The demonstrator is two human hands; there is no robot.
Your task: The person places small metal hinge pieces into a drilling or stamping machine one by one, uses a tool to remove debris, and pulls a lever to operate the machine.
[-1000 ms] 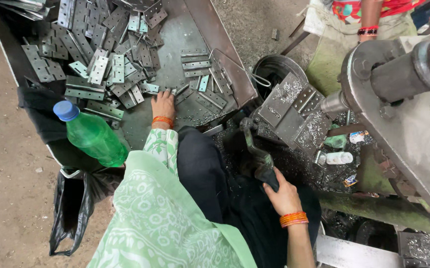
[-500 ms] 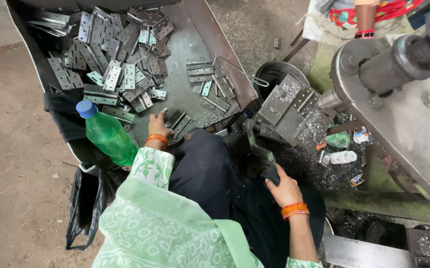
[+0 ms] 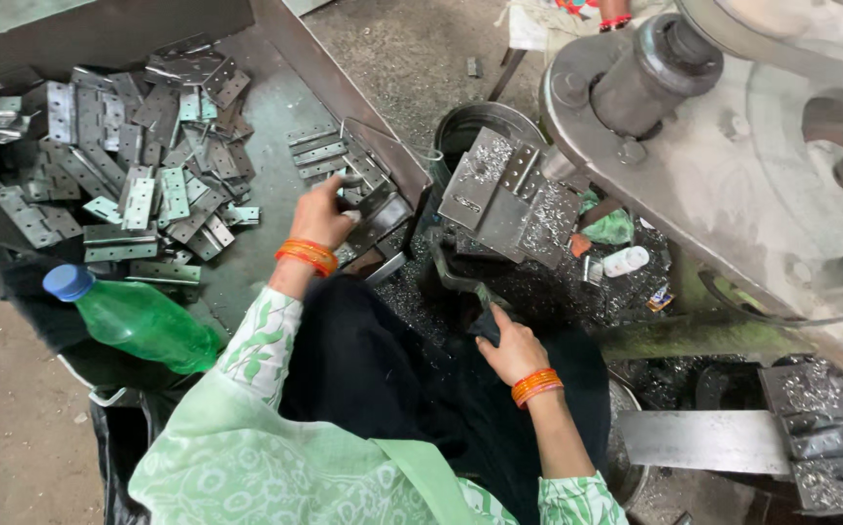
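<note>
Left hand: left hand [image 3: 322, 216] reaches forward over the near right corner of the metal tray [image 3: 276, 107], fingers curled down onto a small bunch of grey metal plates [image 3: 368, 199] lying against the tray's right wall; whether the fingers actually close on a plate cannot be told from this angle. Orange bangles sit at the wrist.
Right hand: right hand [image 3: 514, 352] is clenched around a dark lever handle [image 3: 470, 297] that rises from the lap area toward the machine.
Plates: most of the flat, perforated metal plates lie in a loose heap [image 3: 140, 165] across the far left part of the tray; a short row of them [image 3: 316, 151] lies apart, near the right wall, just beyond the left hand.
Machine: heavy grey press [image 3: 733, 165] fills the right side, with an angled metal block [image 3: 504, 194] below its shaft, dusted with fine metal chips.
Bottle: green plastic bottle [image 3: 135, 316] with a blue cap lies tilted on its side at the tray's near left edge, just beside the left sleeve.
Bucket: dark round container [image 3: 480, 126] stands on the floor between the tray and the angled block.
Clothing: light green patterned sleeves and dark trousers fill the lower middle.
</note>
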